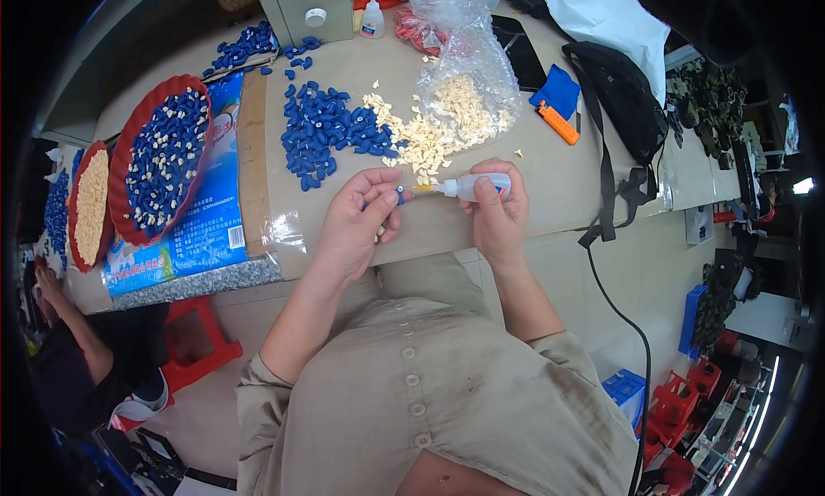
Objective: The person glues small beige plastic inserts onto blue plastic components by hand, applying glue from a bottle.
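Observation:
My left hand [348,217] pinches a small blue piece [400,190] between thumb and fingers, just above the table's near edge. Wrapped in my right hand [501,225] is a white squeeze glue bottle [468,187], tipped sideways. Its thin yellow nozzle [424,188] points left, close to the blue piece; I cannot tell whether they touch. Beyond my hands lies a heap of similar blue pieces [322,127]. Beside that heap, small cream-coloured chips [421,148] spill from a clear plastic bag [468,58].
At left, a red scalloped tray [120,213] holds blue pieces with cream bits, and another red tray [79,257] holds cream chips. A second glue bottle [372,19] stands at the back. An orange cutter [559,124] and black bag [619,101] lie right. Another person's arm [73,316] shows at far left.

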Demonstrator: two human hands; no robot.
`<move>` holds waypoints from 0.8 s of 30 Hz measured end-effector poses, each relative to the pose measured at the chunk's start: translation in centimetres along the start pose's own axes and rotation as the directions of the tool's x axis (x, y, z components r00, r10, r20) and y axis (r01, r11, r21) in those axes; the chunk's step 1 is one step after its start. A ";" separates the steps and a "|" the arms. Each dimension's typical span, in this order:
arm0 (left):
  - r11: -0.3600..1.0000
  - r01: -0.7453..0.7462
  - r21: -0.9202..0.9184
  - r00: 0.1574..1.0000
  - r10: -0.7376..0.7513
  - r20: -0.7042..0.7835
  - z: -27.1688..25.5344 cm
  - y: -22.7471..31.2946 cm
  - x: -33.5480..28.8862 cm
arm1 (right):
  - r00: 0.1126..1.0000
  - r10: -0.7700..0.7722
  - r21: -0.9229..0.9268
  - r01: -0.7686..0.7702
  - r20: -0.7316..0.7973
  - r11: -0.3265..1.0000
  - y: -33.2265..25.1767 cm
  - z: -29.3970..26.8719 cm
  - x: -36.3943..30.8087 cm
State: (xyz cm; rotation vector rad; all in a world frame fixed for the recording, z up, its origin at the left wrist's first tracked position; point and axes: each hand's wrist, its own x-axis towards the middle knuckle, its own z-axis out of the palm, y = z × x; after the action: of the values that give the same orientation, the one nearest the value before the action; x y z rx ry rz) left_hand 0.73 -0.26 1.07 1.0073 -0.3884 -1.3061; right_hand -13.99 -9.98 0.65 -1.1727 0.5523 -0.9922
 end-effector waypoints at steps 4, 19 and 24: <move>0.992 -0.031 0.126 0.999 0.035 -0.026 0.6 -0.5 -0.2 | 0.995 -0.092 -0.137 0.098 0.049 0.986 -0.2 -0.1 -0.2; 0.941 -0.134 0.311 0.987 0.154 -0.039 1.4 -0.6 -0.7 | 0.996 -0.083 -0.162 0.088 0.036 0.983 -0.7 -0.1 -0.4; 0.946 -0.134 0.296 0.988 0.150 -0.035 1.4 -0.6 -0.7 | 0.997 -0.068 -0.183 0.073 0.034 0.980 -0.9 0.1 -0.3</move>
State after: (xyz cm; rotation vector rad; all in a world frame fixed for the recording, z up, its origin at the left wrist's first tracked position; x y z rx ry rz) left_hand -0.84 -0.10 1.52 1.2380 -0.6132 -1.1065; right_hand -14.39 -9.68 1.50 -1.3770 0.5931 -0.9994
